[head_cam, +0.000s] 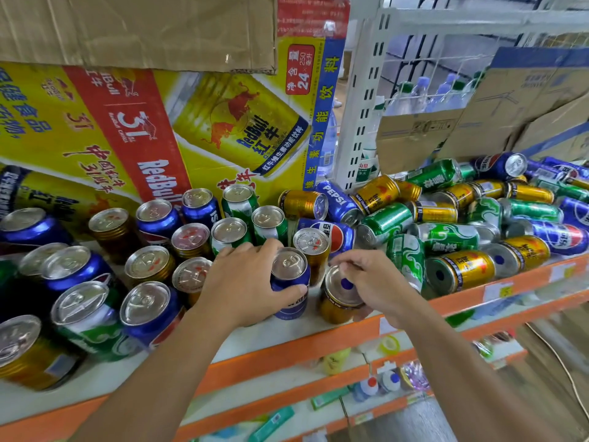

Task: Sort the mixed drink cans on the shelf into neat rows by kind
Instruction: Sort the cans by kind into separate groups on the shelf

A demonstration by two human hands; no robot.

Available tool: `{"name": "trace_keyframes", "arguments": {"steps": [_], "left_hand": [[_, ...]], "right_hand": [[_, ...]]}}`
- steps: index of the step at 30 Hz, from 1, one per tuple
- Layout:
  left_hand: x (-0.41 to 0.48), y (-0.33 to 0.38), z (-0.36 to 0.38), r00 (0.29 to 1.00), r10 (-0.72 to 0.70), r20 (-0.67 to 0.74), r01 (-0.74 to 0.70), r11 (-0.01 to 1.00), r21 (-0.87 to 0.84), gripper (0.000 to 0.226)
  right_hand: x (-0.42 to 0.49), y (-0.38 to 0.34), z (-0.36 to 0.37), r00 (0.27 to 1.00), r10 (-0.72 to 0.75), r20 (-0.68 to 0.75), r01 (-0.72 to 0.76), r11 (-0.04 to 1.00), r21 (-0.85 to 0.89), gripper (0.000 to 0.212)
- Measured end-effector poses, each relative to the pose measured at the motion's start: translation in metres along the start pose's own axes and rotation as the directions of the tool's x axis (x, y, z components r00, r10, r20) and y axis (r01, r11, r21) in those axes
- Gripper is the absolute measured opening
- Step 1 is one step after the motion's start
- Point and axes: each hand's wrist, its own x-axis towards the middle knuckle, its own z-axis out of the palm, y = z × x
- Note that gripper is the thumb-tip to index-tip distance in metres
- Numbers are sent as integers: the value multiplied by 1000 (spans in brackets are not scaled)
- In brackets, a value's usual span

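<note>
Shelf [287, 338] carries a Red Bull carton [153, 129] at the rear, upright cans [153, 250] on the left, tumbled heap [462, 218] on the right. Left grip [245, 288] is curled round an upright blue can [290, 282] near the front edge. Right grip [376, 282] pinches a tilted gold can [339, 298], base uppermost, just beside it.

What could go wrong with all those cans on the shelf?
The gold can in the right hand is tilted close to the shelf's orange edge; if it slips, it might drop off. The pile of cans lying on their sides at the right looks loose, so pulling one out could send others rolling toward that edge. The left hand grips a blue can among standing cans, and might knock one over.
</note>
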Motion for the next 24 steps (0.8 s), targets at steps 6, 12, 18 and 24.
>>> {"name": "trace_keyframes", "arguments": {"steps": [6,12,18,24], "left_hand": [[-1,-2,2,1000,12,9,-12,1000,2,72],[-2,-7,3,999,29,21,-28,999,-33,80],[0,-5,4,999,0,44,2,999,-40,78],[7,0,-4,995,-40,90,53,988,-146,71]], "right_hand": [[5,5,6,999,-33,22,35,997,-75,29],[8,5,-2,994,-6,111,16,996,-85,24],[14,28,-16,929,-132,346,172,981,-87,75],[24,44,-15,956,-241,169,257,963,-78,63]]}}
